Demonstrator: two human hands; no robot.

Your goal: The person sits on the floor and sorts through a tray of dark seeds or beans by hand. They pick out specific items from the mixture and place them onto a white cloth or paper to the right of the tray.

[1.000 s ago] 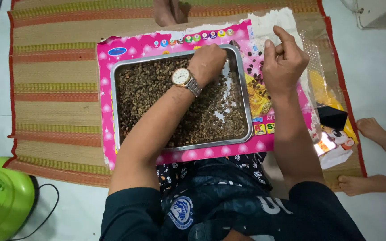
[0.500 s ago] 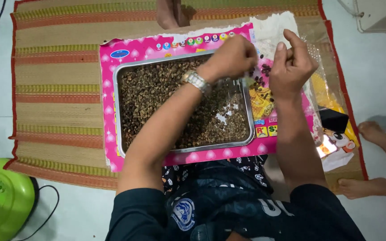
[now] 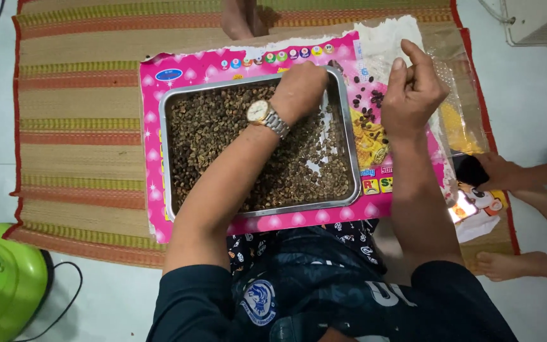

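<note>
A steel tray (image 3: 178, 101) full of small brown beans rests on a pink printed board (image 3: 153, 88). My left hand (image 3: 299, 88), with a metal watch on the wrist, reaches over the tray's far right corner, fingers curled down into the beans and hidden. My right hand (image 3: 413, 92) hovers just right of the tray with its fingers bunched together, one finger raised. Under it, several dark beans (image 3: 368, 107) lie loose on the board.
The board lies on a striped woven mat (image 3: 77, 145). A clear plastic bag with yellow contents (image 3: 457, 123) and a dark phone (image 3: 470, 170) sit to the right, by another person's hand (image 3: 508, 172) and foot (image 3: 508, 265). Someone's feet (image 3: 242, 19) are at the top. A green appliance (image 3: 1, 285) sits lower left.
My left hand has slid from the middle of the tray's far side to its far right corner. My right hand has stayed beside the tray.
</note>
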